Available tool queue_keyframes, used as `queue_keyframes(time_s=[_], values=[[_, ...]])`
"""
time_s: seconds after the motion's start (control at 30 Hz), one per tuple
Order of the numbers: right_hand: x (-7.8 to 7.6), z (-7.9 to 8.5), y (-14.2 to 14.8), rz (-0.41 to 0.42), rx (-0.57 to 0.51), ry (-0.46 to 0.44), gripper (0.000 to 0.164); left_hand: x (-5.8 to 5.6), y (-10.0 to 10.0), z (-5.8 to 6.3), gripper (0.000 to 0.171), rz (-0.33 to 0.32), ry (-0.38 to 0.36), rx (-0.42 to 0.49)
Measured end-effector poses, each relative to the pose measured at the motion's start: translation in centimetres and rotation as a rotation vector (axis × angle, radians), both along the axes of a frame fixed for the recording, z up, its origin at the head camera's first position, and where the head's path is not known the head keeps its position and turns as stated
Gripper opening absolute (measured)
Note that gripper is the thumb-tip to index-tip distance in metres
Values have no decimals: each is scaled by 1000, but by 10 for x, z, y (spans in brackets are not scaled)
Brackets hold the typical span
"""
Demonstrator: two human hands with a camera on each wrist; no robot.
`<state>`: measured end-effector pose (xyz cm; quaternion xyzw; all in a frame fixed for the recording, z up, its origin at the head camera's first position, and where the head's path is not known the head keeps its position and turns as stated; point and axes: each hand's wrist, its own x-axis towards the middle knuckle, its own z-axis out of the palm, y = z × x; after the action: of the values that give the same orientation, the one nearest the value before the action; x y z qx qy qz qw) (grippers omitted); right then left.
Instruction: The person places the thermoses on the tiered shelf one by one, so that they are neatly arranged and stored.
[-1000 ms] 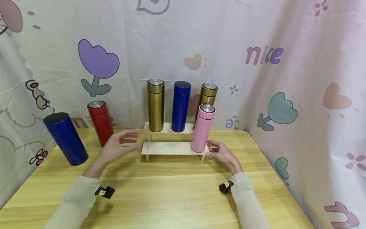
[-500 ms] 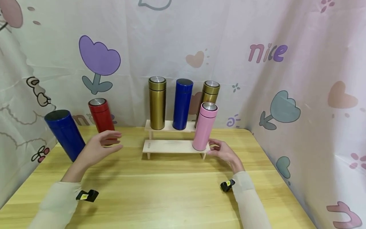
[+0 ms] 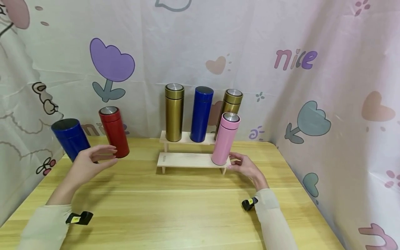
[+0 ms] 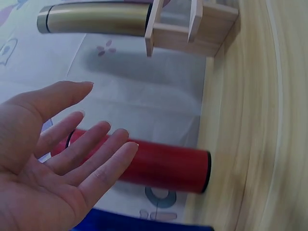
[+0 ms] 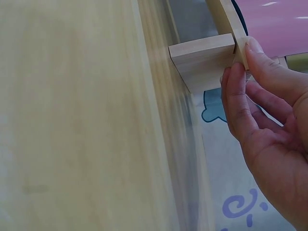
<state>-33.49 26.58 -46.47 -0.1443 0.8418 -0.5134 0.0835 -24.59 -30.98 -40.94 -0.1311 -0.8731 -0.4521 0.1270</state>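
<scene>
My left hand (image 3: 87, 163) hovers with its fingers spread before the red thermos flask (image 3: 115, 135) and partly covers a blue thermos flask (image 3: 72, 140). In the left wrist view, the palm (image 4: 43, 197) faces up with nothing in it, and the red flask lies behind the fingers. At the right end of the two-tier wooden rack (image 3: 187, 159), my right hand (image 3: 247, 166) pinches the lower shelf's edge between thumb and fingers, clearest in the right wrist view. Beside it on that shelf stands a pink thermos flask (image 3: 223, 142).
The upper shelf bears a gold flask (image 3: 174, 114), a blue flask (image 3: 201, 116) in the middle and another gold flask (image 3: 232, 100), partly hidden by the pink one. A printed curtain (image 3: 250, 34) hangs behind and beside the wooden table (image 3: 187, 208).
My left hand has moved left, away from the rack to just before the red and blue flasks. The right hand has stayed at the rack's end. The head view has shifted slightly.
</scene>
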Motion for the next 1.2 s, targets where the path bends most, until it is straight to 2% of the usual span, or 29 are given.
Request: queue_keyframes(time_s=[0.27,0.43,0.6,0.73,0.9,1.03,1.2], values=[[-1,-5,1,7,-6,3,71,10,-23,-2,42,64,-51,-6],[-2,-7,2,16,-37,-8,70,17,-32,-3,38,114,-56,43],[0,-3,1,17,-26,-3,70,21,-39,-3,35,214,-30,133],[-2,-1,2,7,-10,-7,71,24,-46,-1,39,298,-12,147],[-2,-1,3,-5,2,-11,71,26,-59,-5,30,336,-26,160],[-1,0,2,-12,4,-16,71,26,-68,-12,21,372,-38,229],[0,1,1,-7,-12,-25,70,22,-76,-18,28,451,-56,283]])
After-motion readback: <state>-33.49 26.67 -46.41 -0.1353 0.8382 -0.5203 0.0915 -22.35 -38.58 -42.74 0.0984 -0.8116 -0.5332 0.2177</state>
